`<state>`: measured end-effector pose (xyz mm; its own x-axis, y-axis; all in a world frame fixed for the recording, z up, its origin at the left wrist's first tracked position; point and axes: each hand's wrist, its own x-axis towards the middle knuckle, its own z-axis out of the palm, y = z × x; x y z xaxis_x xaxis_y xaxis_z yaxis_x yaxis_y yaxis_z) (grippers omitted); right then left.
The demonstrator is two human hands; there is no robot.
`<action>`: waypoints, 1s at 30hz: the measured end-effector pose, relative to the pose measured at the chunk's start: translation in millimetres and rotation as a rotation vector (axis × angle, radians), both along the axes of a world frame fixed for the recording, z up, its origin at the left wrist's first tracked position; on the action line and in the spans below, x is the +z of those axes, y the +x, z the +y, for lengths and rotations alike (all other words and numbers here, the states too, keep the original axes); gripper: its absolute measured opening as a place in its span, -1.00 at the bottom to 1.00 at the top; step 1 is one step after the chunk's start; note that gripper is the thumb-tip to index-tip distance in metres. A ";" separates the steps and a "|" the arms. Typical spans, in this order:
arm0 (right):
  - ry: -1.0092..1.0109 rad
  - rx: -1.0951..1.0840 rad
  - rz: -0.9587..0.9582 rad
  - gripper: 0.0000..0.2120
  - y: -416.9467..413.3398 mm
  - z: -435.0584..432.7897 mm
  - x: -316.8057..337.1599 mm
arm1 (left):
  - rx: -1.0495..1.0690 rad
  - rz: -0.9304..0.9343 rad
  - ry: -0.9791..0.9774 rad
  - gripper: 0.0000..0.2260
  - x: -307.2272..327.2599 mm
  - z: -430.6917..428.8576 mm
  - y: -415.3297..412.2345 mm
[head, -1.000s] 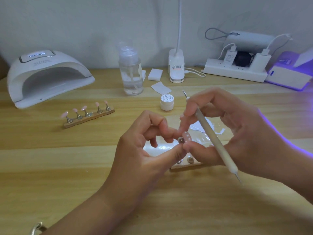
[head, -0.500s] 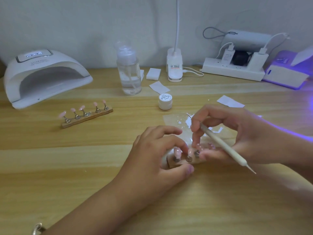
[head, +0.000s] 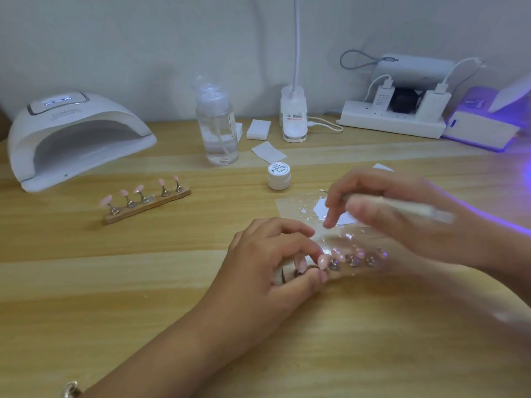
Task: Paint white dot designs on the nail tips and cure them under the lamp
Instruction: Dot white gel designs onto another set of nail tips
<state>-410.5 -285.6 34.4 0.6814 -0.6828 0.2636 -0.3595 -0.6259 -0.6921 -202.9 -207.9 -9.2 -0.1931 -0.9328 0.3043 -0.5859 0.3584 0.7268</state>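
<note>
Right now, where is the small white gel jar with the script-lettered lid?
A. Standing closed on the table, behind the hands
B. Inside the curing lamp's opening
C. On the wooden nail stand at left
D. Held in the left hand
A: the white gel jar stands with its lid on, on the bare table, beyond the left hand and apart from the curing lamp and the far nail stand.

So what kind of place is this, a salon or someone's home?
Probably a home nail-art desk rather than a salon: a white curing lamp, pink nail tips on a wooden stand, and a small gel jar on a wooden table.
</note>
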 end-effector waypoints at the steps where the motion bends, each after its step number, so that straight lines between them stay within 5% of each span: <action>1: -0.002 -0.053 -0.039 -0.72 -0.9 -3.0 -0.9 | 0.000 0.003 -0.004 -0.92 -0.3 -0.3 -0.3; 5: 0.105 -0.222 -0.132 -0.83 -3.5 -18.3 -7.5 | -0.012 0.006 -0.011 -0.93 -1.1 -0.5 -0.3; 9: 0.041 -0.341 -0.101 -0.72 -7.2 -29.3 -20.5 | -0.001 -0.029 -0.061 -0.94 -1.6 1.3 -0.7; 19: -0.007 -0.365 -0.125 -0.70 -6.3 -29.4 -23.5 | 0.036 -0.212 -0.388 -0.94 0.3 5.3 -4.4; 25: -0.026 -0.371 -0.305 -0.69 0.8 -18.1 -9.6 | 0.065 -0.143 -0.483 -0.94 1.4 8.9 -4.9; 30: 0.011 -0.263 -0.487 -0.81 14.4 3.9 4.8 | 0.116 0.045 -0.362 -0.97 8.5 12.0 -3.3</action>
<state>-396.1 -281.7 39.2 0.2885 -0.8184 0.4970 -0.1398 -0.5495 -0.8237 -206.2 -196.0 -0.7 -0.0714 -0.7785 0.6236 -0.6079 0.5297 0.5916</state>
